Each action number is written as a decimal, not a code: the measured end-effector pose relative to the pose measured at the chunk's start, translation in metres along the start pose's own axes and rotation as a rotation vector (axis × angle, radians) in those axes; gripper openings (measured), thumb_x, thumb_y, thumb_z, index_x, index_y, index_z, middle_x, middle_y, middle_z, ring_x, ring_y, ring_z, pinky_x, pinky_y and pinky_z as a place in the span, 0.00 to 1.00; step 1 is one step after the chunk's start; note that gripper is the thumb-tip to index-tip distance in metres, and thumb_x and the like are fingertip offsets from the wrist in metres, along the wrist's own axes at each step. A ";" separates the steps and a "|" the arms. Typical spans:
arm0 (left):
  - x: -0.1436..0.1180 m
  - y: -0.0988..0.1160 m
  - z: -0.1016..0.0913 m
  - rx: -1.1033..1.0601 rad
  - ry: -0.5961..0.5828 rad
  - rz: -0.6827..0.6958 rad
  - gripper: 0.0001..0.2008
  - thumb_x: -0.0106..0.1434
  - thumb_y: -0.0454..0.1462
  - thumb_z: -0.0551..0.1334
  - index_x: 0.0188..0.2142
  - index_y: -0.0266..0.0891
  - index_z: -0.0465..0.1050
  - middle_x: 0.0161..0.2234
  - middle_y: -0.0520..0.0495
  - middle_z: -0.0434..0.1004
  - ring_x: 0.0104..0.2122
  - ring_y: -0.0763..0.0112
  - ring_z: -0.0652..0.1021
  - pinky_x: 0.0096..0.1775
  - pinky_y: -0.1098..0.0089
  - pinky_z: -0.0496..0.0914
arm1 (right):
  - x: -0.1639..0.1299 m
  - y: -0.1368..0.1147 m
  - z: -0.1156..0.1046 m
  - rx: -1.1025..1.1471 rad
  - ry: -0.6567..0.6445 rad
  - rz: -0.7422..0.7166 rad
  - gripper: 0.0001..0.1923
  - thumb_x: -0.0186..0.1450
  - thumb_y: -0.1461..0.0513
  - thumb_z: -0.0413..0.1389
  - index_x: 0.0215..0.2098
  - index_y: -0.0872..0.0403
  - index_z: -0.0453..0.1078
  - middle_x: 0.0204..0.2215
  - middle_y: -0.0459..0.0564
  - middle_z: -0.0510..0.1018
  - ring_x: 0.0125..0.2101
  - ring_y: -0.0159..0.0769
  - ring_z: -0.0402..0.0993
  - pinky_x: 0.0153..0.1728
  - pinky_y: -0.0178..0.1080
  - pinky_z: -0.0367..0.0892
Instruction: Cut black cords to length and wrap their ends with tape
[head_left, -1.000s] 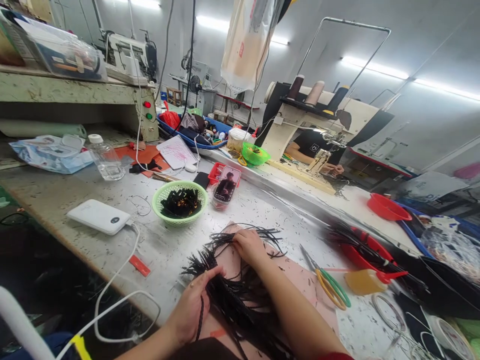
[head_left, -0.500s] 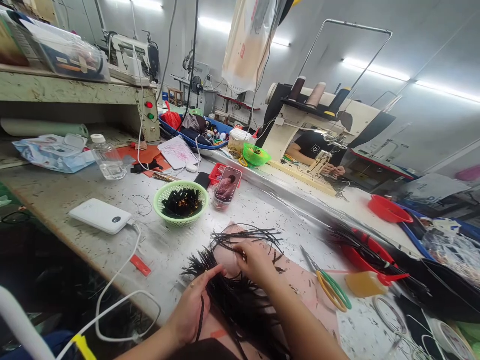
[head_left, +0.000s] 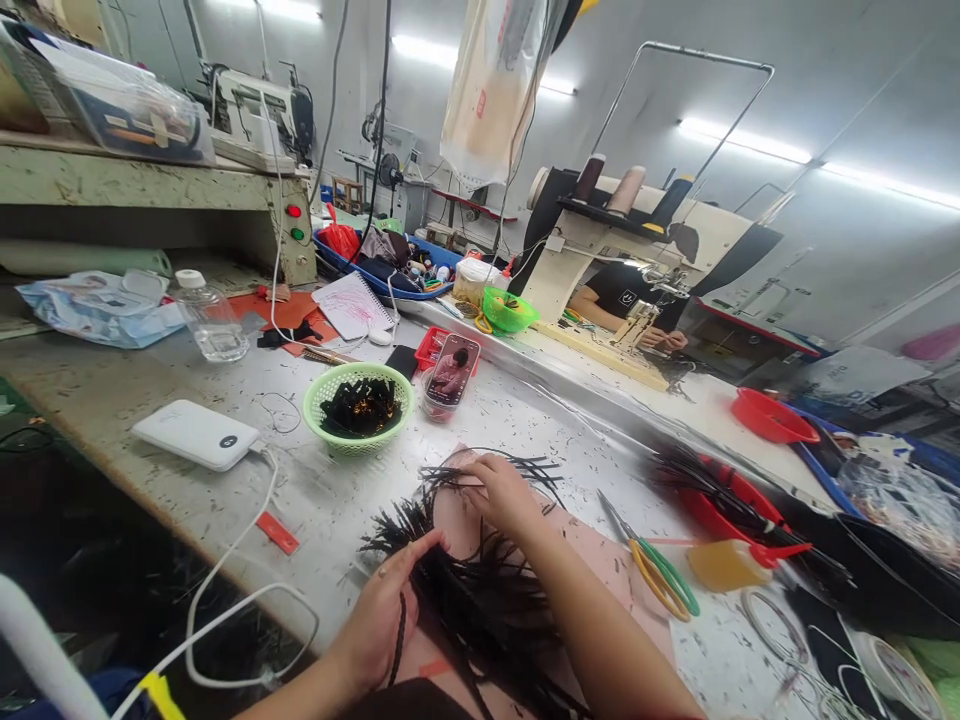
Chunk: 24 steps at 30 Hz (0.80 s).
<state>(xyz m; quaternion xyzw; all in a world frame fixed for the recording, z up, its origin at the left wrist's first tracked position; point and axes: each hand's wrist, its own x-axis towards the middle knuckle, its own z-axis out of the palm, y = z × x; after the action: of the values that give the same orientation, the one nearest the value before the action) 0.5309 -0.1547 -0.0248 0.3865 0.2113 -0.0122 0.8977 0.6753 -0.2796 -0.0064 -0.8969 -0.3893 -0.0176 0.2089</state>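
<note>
Clearly the sorting of the black strips [head_left: 480,590] is only partly done: most of them lie in a loose, fanned heap on the pink sheet [head_left: 600,570] at the near edge of the table [head_left: 135,400], while a smaller bunch [head_left: 487,470] sits apart at the sheet's far corner. By the look of it, a good share of the heap remains to be gone through. The green basket [head_left: 358,405], farther off and to the left, already holds a pile of small dark pieces.

The left hand [head_left: 382,615] rests at the near-left side of the heap, fingers curled in and thumb pressed against the strips, with a braided black cord [head_left: 399,640] hanging across its palm; it looks closed on that cord, though the grip itself is partly hidden. The right hand [head_left: 504,492] lies farther in, knuckles up, fingers bent down onto the smaller bunch; whether it pinches a strip or only presses on them I cannot tell.

Green-handled scissors [head_left: 660,575] lie untouched just right of the sheet.
</note>
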 end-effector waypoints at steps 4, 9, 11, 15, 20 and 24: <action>0.001 -0.003 -0.006 0.040 0.004 0.037 0.15 0.52 0.43 0.60 0.37 0.41 0.77 0.42 0.47 0.77 0.51 0.61 0.67 0.56 0.64 0.53 | 0.012 0.010 0.018 -0.229 -0.022 -0.083 0.06 0.59 0.65 0.53 0.33 0.54 0.71 0.34 0.52 0.72 0.37 0.41 0.64 0.40 0.42 0.60; 0.001 -0.003 -0.006 0.021 -0.004 0.013 0.14 0.53 0.43 0.60 0.37 0.40 0.77 0.41 0.47 0.77 0.51 0.62 0.68 0.56 0.64 0.54 | 0.001 0.007 0.025 -0.265 -0.009 -0.118 0.05 0.58 0.66 0.52 0.28 0.54 0.71 0.35 0.51 0.73 0.38 0.41 0.64 0.40 0.43 0.59; 0.000 -0.002 -0.004 0.006 -0.004 0.003 0.14 0.53 0.42 0.60 0.36 0.41 0.77 0.41 0.47 0.78 0.50 0.62 0.68 0.55 0.65 0.55 | -0.005 0.007 0.026 -0.238 0.016 -0.098 0.05 0.58 0.66 0.53 0.29 0.53 0.70 0.40 0.51 0.73 0.42 0.42 0.64 0.42 0.44 0.58; 0.001 -0.002 -0.003 -0.010 -0.015 -0.006 0.13 0.53 0.42 0.59 0.37 0.42 0.77 0.42 0.48 0.77 0.51 0.63 0.67 0.55 0.67 0.56 | -0.012 0.007 0.030 -0.227 0.035 -0.044 0.06 0.59 0.67 0.51 0.30 0.54 0.69 0.48 0.54 0.70 0.46 0.43 0.64 0.45 0.46 0.58; 0.003 -0.006 -0.008 0.005 -0.009 0.023 0.14 0.53 0.43 0.60 0.37 0.41 0.77 0.42 0.47 0.77 0.52 0.61 0.67 0.56 0.64 0.53 | -0.017 0.002 0.029 -0.211 -0.005 -0.039 0.07 0.59 0.68 0.49 0.32 0.54 0.68 0.46 0.56 0.72 0.46 0.40 0.66 0.48 0.46 0.55; 0.002 -0.004 -0.007 0.006 -0.001 0.010 0.15 0.52 0.43 0.60 0.37 0.40 0.77 0.42 0.47 0.77 0.52 0.62 0.67 0.56 0.65 0.55 | -0.014 0.004 0.020 -0.176 -0.057 -0.041 0.07 0.58 0.67 0.51 0.34 0.54 0.67 0.42 0.54 0.74 0.44 0.40 0.67 0.47 0.45 0.56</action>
<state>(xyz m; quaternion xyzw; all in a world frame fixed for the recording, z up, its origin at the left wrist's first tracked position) 0.5296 -0.1524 -0.0330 0.3903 0.2088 -0.0085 0.8967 0.6659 -0.2836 -0.0287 -0.9039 -0.4102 -0.0302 0.1176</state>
